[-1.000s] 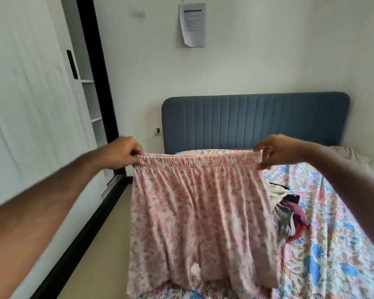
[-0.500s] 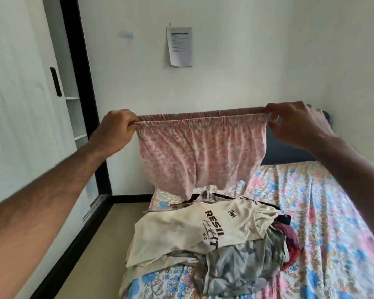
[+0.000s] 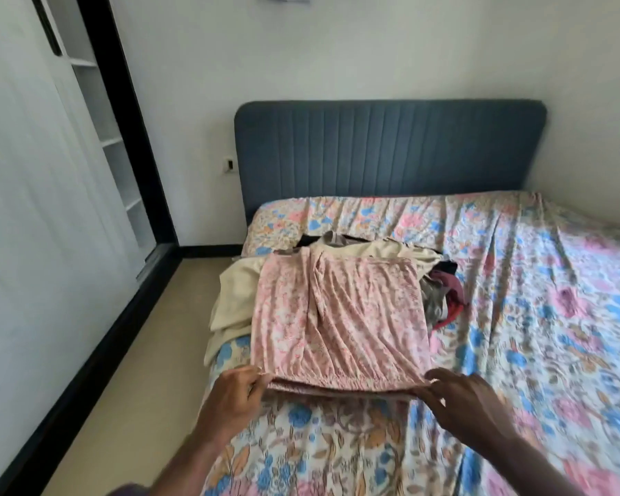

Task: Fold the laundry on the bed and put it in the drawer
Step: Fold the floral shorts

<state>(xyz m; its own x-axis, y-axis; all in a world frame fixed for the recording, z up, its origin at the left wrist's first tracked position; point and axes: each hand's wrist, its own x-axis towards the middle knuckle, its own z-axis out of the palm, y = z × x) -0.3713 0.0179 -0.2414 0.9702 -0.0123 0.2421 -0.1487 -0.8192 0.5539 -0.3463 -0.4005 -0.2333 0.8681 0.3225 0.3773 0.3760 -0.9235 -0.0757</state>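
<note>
Laundry on the bed [image 3: 516, 316], step in hand looks like laying the pink shorts [image 3: 337, 323] flat for the first fold. To do it well: keep the waistband taut between both hands, smooth the centre crease, slide the garment off the heap onto bare sheet near the person so the fold lands on a flat base, then bring one side over the other with edges matched. Bed has floral sheet, blue headboard [image 3: 391, 148] behind. Unfolded pile [image 3: 441, 291] sits mid-bed, cream top [image 3: 230, 291] partly under the shorts. Shorts are pink floral print, thin and floppy, spread flat, far part over the pile, elastic waistband nearest. Left hand [image 3: 230, 399] pinches the left waistband corner, fingers curled. Right hand [image 3: 469, 399] pinches the right corner, fingers bent onto the fabric. Drawer not in view.
</note>
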